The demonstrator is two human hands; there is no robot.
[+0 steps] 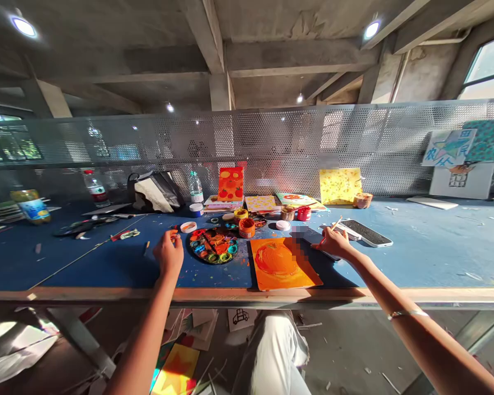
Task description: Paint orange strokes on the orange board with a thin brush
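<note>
My right hand (pixel 333 243) is shut on a thin paintbrush (pixel 328 231) with a red-tipped end. The hand rests at the right edge of an orange painting on paper (pixel 285 263), which shows a round orange fruit. My left hand (pixel 168 253) sits on the blue tabletop, fingers curled down, left of a round paint palette (pixel 213 245) crowded with wet colours. Whether those fingers hold something small is hidden. Beyond the palette stand small paint jars (pixel 246 227). A black smartphone (pixel 365 233) lies just past my right hand.
Along the back of the blue table (pixel 395 258) stand small paintings, plastic bottles (pixel 196 187) and a black bag (pixel 154 192). A perforated metal screen (pixel 271 140) rises behind them. The table's wooden front edge (pixel 247 296) runs beneath my forearms, with papers on the floor below.
</note>
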